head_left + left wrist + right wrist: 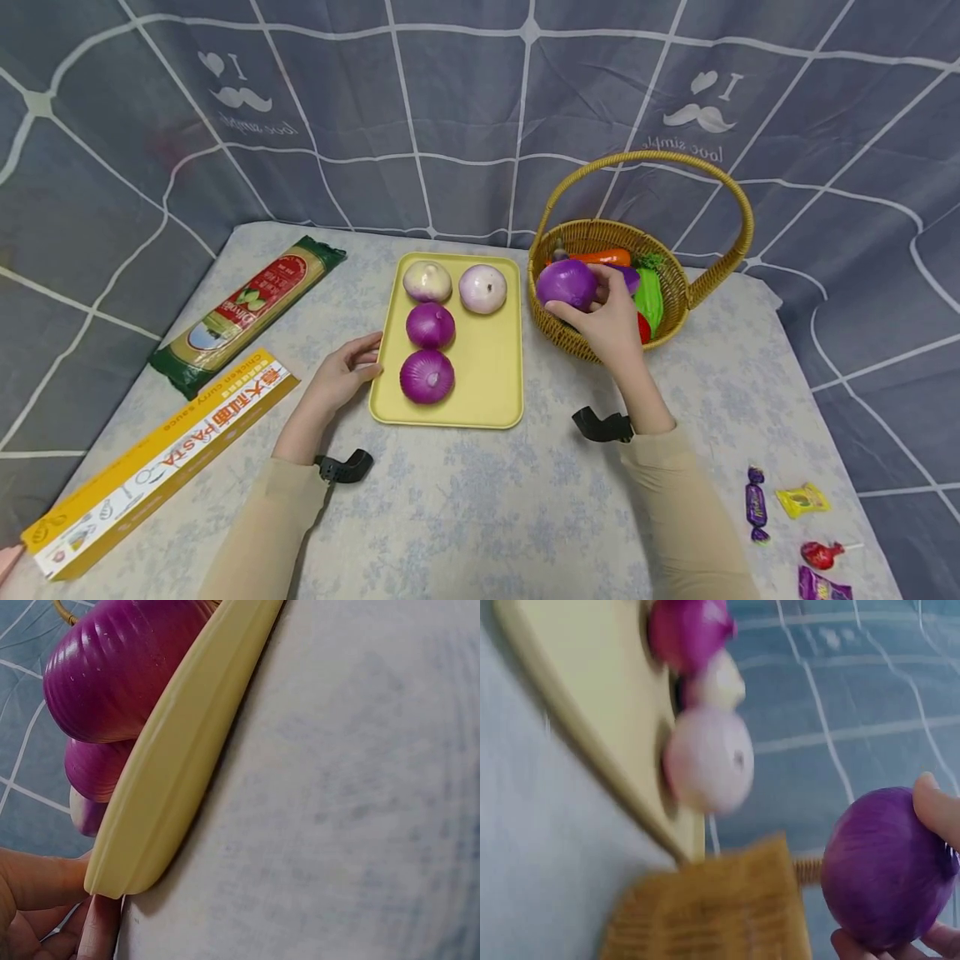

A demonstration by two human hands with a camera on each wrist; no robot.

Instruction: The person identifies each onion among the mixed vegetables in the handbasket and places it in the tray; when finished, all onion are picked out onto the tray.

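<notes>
Holding a purple onion [564, 285] over the left side of the wicker basket [555, 332]
The right hand [613, 327] curls thumb and fingers round it, likely so its smooth skin cannot slip; the left hand [341, 377] pinches the left edge of the yellow tray [482, 367], probably steadying it beneath four other onions [427, 377].

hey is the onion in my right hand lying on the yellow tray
No, the right hand grips the onion to the right of the yellow tray, by the basket.
</notes>
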